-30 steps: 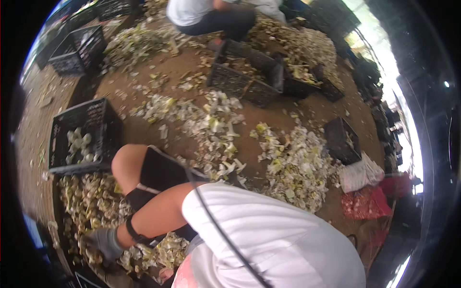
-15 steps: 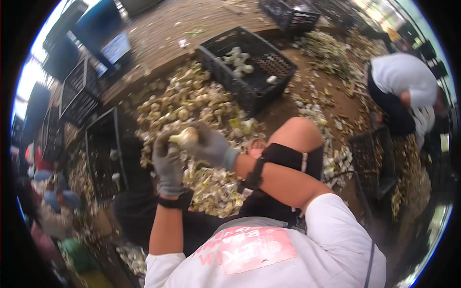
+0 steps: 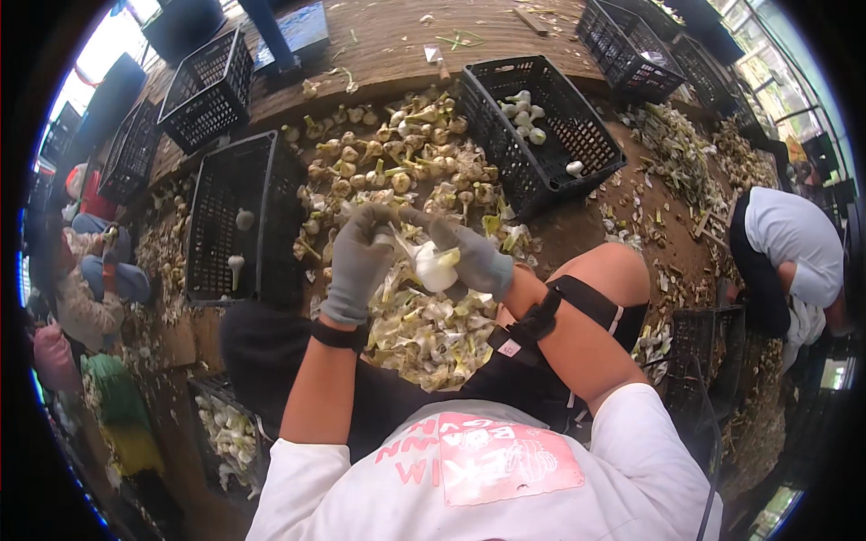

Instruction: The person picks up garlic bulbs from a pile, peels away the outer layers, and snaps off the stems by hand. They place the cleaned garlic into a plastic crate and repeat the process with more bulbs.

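Note:
A white garlic bulb (image 3: pixel 437 269) with a pale green stem end sits in my right hand (image 3: pixel 480 260), whose gloved fingers are wrapped round it. My left hand (image 3: pixel 359 261), also in a grey glove, is beside the bulb with its fingers closed together. A thin pale strip of garlic skin (image 3: pixel 403 242) stretches between those fingers and the bulb. Beneath both hands lies a heap of peeled skins (image 3: pixel 428 338). Beyond them spreads a pile of brownish, unpeeled garlic bulbs (image 3: pixel 397 162) with stems.
A black crate (image 3: pixel 577 185) with several white bulbs stands ahead right; another crate (image 3: pixel 262 158) holding two bulbs is at left. Full crate (image 3: pixel 225 433) sits lower left. Co-workers crouch at right (image 3: pixel 794 243) and far left (image 3: pixel 113 261). Wooden boards (image 3: pixel 388 45) run along the back.
The view has shifted, so my hands and the piles appear farther right. The bulb now shows white where it looked yellowish-brown. My left fingers have drawn back from it, pulling a strip.

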